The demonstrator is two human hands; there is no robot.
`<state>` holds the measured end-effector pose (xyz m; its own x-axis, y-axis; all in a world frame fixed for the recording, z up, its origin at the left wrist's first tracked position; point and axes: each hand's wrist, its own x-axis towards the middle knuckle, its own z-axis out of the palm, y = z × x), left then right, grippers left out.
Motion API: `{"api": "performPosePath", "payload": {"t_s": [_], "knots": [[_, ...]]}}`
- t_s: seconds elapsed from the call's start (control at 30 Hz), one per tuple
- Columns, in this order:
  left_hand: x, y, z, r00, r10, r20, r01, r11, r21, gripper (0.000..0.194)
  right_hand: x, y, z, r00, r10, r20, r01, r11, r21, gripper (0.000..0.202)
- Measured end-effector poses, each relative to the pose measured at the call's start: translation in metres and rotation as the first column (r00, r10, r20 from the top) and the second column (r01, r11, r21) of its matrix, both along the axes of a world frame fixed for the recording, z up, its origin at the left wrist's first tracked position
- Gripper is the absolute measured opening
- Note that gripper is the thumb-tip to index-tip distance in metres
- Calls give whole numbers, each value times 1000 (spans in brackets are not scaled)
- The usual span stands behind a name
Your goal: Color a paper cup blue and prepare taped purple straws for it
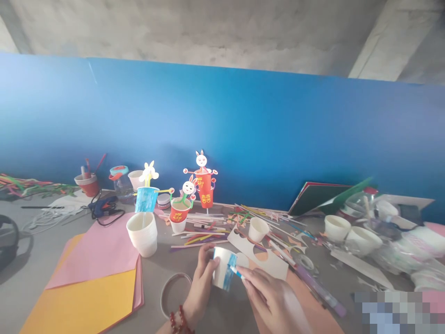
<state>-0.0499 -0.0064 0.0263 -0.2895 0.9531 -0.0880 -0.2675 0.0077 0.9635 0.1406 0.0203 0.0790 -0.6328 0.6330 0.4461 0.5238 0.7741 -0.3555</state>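
Observation:
My left hand [204,276] is closed around a white paper cup [220,265], tilted a little on its side in front of me. A patch of blue strokes covers part of the cup's wall. A blue marker [237,272] sits pinched in my right hand [273,297], its tip against the edge of that blue patch. Behind my left hand stands a stack of white paper cups [142,236]; a blue-coloured cup [146,199] with a paper figure is perched above it. A roll of tape [163,297] lies left of my left wrist.
Red cups with rabbit faces [207,185] stand by the blue panel [243,120]. Pink and yellow paper sheets [93,297] lie left. Cut white card [274,264], sticks and scraps spread behind my hands. More white cups [337,227] and plastic bags are at right; a glue gun [104,205] lies back left.

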Motion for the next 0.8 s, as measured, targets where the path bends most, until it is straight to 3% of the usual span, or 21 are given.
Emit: {"api": "performPosePath", "payload": {"t_s": [0.2,0.43,0.63,0.8], "knots": [[0,0,3,1000,-14,-1,14,1000,1,41,4,12,-1,1000,-6,23,7,999,-34,35],[0,0,1,1000,20,2,-20,1000,-10,36,-1,12,-17,1000,-19,25,19,1000,-22,37],[1,1,-1,1000,11,19,-11,1000,-4,35,-3,-4,-21,985,136,108,-137,991,-4,36],[2,1,0,999,25,37,-24,1000,-16,33,2,11,-18,999,-28,24,28,1000,-3,36]]}}
